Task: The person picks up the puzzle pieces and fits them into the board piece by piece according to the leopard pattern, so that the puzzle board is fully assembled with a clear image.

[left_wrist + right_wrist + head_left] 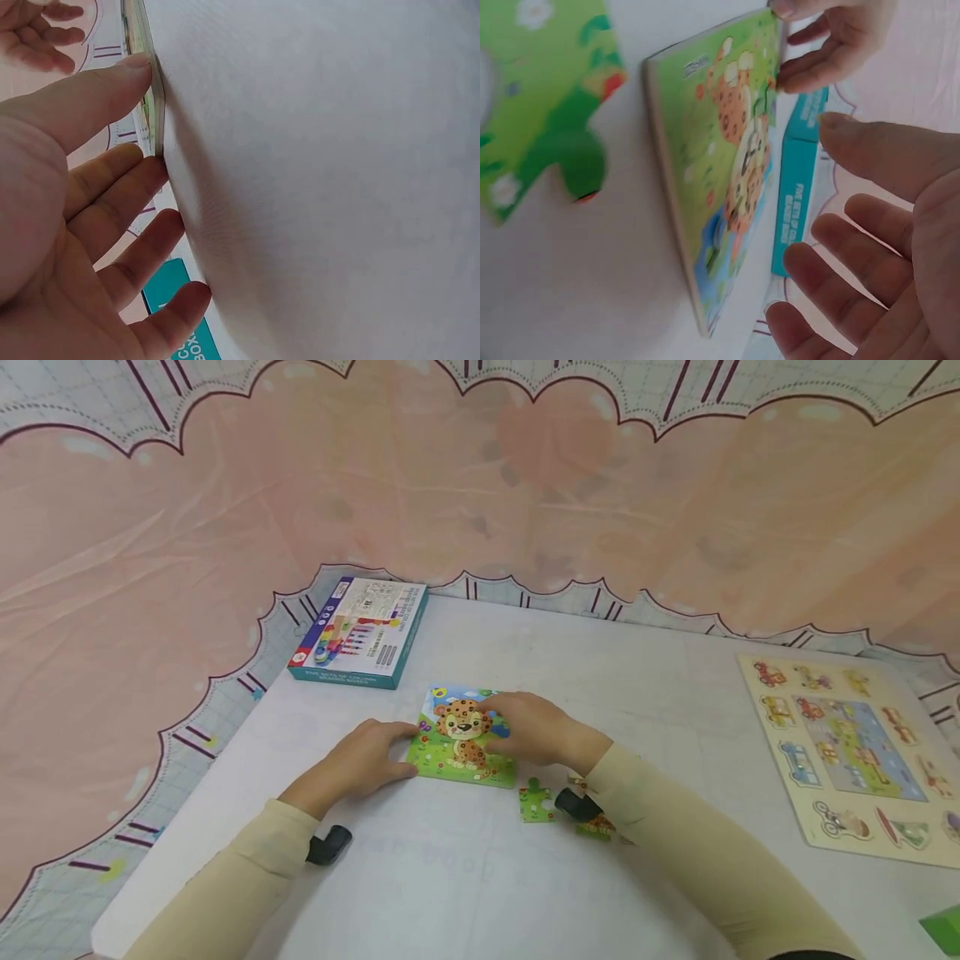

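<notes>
The leopard puzzle board (463, 750) lies flat between both sets of fingers, one edge touched by the left hand's (363, 758) relaxed thumb and fingers. The right hand (536, 727) (fingers loosely parted) hovers over its opposite side. A green puzzle piece (532, 810) lies just below those fingers; a flat box (367, 635), beyond the left fingertips.

Two hands (363, 758) (538, 727), two boards (465, 745) (870, 756), one carton (363, 631)

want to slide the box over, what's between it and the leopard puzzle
In the head view, only bare white tabletop shows between the box and the leopard puzzle.
</notes>
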`<state>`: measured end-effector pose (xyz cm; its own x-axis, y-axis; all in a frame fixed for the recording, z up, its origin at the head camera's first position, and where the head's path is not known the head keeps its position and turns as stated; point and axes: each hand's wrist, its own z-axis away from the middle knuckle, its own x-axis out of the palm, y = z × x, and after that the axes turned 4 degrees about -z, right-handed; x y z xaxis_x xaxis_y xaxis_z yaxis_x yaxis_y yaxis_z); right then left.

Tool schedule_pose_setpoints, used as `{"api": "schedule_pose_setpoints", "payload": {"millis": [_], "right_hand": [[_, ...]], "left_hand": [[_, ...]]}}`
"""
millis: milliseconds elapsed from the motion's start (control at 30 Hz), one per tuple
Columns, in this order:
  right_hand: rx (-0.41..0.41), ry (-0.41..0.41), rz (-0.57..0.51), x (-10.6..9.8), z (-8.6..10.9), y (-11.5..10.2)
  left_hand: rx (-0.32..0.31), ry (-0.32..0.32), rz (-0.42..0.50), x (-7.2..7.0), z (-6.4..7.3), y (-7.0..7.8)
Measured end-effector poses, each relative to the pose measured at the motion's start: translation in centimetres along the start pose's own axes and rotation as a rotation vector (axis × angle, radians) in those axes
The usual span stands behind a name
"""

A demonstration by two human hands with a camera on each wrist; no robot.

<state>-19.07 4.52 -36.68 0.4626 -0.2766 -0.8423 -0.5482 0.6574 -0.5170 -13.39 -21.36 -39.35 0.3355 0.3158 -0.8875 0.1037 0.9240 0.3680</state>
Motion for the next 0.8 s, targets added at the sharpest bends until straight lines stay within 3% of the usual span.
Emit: {"api": "schedule_pose_setpoints", "payload": {"millis": [367, 800], "right_hand": [[0.041, -0.012, 0.028, 0.8, 2.5, 1.3], [0.003, -0.086, 0.036, 1.8, 4.7, 1.5]], "left_hand": [[-0.004, 0.002, -0.010, 0.1, 0.1, 0.0], [0.002, 0.009, -0.004, 0.1, 0.2, -0.1]]}}
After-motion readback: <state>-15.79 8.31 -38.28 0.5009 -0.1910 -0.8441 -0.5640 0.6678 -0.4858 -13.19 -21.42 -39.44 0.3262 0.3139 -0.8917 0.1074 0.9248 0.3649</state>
